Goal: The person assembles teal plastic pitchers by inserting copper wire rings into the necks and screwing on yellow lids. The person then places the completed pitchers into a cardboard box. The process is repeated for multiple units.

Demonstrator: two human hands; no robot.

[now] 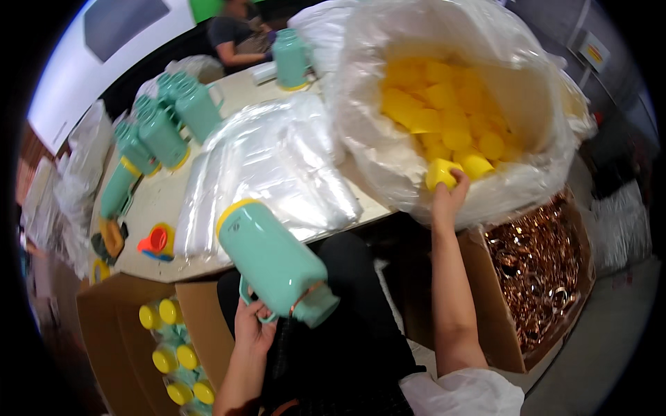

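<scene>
My left hand is closed round the handle of a mint-green vacuum jug. The jug lies tilted above my lap, its yellow base toward the table and its neck toward me. A copper-coloured band rings the neck. To the right, my right hand grips a yellow cup-shaped cap at the near rim of a large clear plastic bag. Many more yellow caps fill that bag.
Several mint-green jugs stand on the table's left, another at the back. Flat plastic bags cover the table's middle. A carton holds yellow-capped jugs; another box holds copper-coloured rings. A person sits across.
</scene>
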